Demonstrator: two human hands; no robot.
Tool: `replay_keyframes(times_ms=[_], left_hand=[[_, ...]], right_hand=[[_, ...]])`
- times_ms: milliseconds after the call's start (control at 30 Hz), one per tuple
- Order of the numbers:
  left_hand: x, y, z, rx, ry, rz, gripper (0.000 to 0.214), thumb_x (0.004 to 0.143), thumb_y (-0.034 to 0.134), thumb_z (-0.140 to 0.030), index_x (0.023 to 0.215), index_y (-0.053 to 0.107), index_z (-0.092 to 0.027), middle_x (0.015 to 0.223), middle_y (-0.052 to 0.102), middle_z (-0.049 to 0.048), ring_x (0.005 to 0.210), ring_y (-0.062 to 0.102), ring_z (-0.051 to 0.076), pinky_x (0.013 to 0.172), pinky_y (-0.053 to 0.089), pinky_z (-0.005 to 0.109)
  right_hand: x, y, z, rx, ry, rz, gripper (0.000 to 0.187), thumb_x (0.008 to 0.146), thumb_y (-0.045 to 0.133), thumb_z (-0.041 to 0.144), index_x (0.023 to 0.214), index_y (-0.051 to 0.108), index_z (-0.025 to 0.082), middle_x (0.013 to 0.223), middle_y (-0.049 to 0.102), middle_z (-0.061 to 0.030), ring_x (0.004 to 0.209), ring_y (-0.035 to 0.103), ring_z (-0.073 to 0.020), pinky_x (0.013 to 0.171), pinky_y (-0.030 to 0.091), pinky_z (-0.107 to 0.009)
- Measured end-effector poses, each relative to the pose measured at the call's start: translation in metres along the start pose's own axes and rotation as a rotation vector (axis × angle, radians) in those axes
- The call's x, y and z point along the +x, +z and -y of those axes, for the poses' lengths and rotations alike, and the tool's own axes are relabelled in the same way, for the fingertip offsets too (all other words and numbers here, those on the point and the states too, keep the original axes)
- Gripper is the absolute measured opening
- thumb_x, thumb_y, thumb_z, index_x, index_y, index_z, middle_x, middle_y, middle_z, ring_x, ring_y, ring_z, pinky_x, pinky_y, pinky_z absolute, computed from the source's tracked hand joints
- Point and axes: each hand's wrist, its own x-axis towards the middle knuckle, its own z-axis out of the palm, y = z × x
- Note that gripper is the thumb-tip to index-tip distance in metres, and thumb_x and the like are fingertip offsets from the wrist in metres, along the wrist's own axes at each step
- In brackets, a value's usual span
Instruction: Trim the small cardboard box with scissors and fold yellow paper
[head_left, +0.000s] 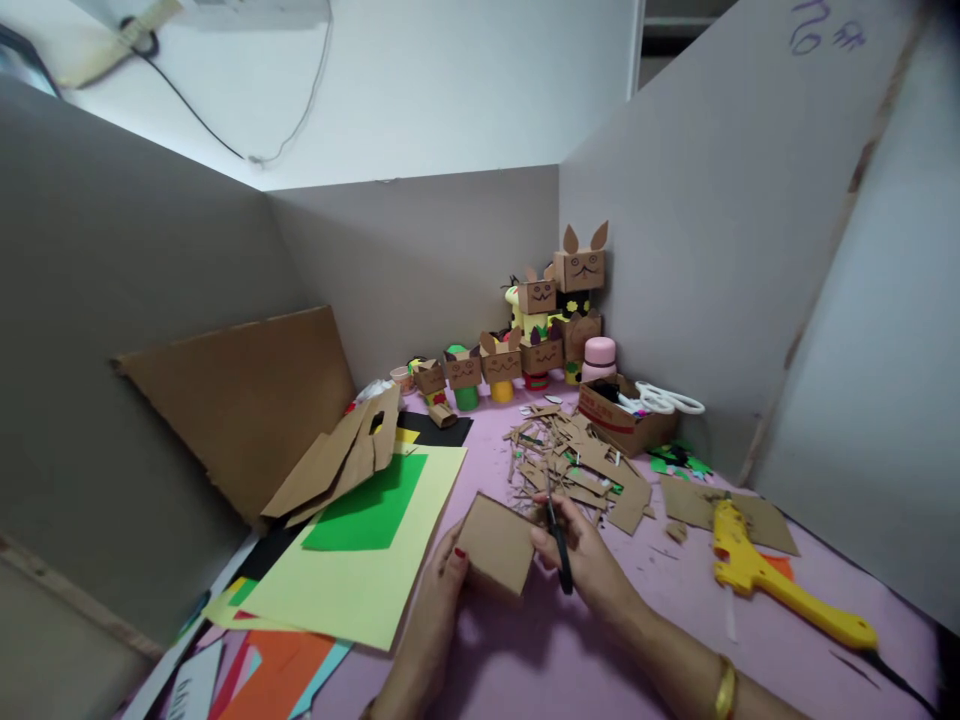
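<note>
A small brown cardboard box is held above the pink tabletop in front of me. My left hand is closed on its left side, thumb on the near edge. My right hand, at the box's right side, grips black-handled scissors seen nearly edge-on, their narrow blade end pointing away from me. The right thumb appears to touch the box's edge. Just beyond the hands lies a pile of cardboard scraps.
A yellow glue gun lies on the right. Coloured sheets and folded cardboard cover the left. Several box-headed animal figures, a pink container and a cardboard box with white-handled scissors stand behind.
</note>
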Motion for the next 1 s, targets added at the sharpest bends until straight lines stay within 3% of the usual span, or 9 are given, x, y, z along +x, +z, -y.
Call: replay_keyframes(times_ms=[100,333,533,633,800,867,1000], left_hand=[[-0.001,-0.001,-0.003,0.018,-0.041,0.063,0.072,0.068,0.065,-0.06,0.124,0.057,-0.015,0.118,0.066,0.015,0.111,0.058,0.035,0.094,0.046,0.045],[-0.006,0.013,-0.012,-0.139,-0.056,-0.124,0.066,0.06,0.077,-0.05,0.117,0.061,-0.02,0.11,0.07,0.0108,0.102,0.063,0.03,0.088,0.049,0.038],[-0.01,0.012,-0.021,-0.317,-0.1,-0.085,0.078,0.057,0.082,-0.038,0.127,0.049,-0.027,0.111,0.068,0.0075,0.091,0.066,0.025,0.077,0.052,0.034],[-0.013,0.011,-0.024,-0.342,-0.115,-0.051,0.081,0.062,0.079,-0.038,0.133,0.042,-0.027,0.112,0.067,0.0082,0.088,0.066,0.023,0.074,0.053,0.034],[-0.017,0.011,-0.026,-0.355,-0.219,0.051,0.08,0.068,0.075,-0.04,0.137,0.037,-0.027,0.112,0.067,0.0108,0.086,0.067,0.026,0.079,0.051,0.041],[-0.018,0.012,-0.028,-0.337,-0.197,0.042,0.083,0.064,0.078,-0.039,0.136,0.038,-0.026,0.112,0.067,0.0113,0.088,0.067,0.027,0.081,0.051,0.042],[-0.019,0.015,-0.031,-0.284,-0.102,-0.023,0.089,0.055,0.083,-0.034,0.133,0.042,-0.025,0.114,0.066,0.0106,0.093,0.065,0.029,0.082,0.051,0.041]], right_hand=[[-0.001,0.0,0.003,0.005,0.032,0.037,0.049,0.063,0.077,0.046,0.099,0.056,0.02,0.077,0.051,0.0026,0.06,0.044,-0.0103,0.052,0.035,-0.022],[-0.007,0.002,0.01,0.108,0.095,0.068,0.047,0.066,0.074,0.05,0.099,0.057,0.02,0.073,0.052,0.0033,0.062,0.045,-0.0101,0.052,0.034,-0.02],[-0.013,0.006,0.007,0.173,0.123,0.173,0.047,0.064,0.077,0.045,0.1,0.058,0.021,0.078,0.058,0.0019,0.066,0.049,-0.0112,0.056,0.034,-0.02],[-0.016,0.008,0.006,0.184,0.114,0.204,0.046,0.065,0.076,0.045,0.1,0.058,0.022,0.084,0.061,0.0007,0.073,0.053,-0.0134,0.06,0.037,-0.021],[-0.019,0.01,0.004,0.195,0.121,0.269,0.047,0.066,0.075,0.045,0.103,0.057,0.021,0.086,0.062,-0.001,0.073,0.055,-0.0156,0.061,0.04,-0.024],[-0.018,0.01,0.004,0.185,0.1,0.268,0.046,0.067,0.075,0.045,0.103,0.057,0.02,0.086,0.061,-0.0011,0.076,0.055,-0.0157,0.063,0.041,-0.024],[-0.015,0.009,0.005,0.094,0.146,0.179,0.052,0.064,0.075,0.053,0.1,0.056,0.02,0.076,0.058,0.0015,0.067,0.052,-0.0136,0.053,0.035,-0.021]])
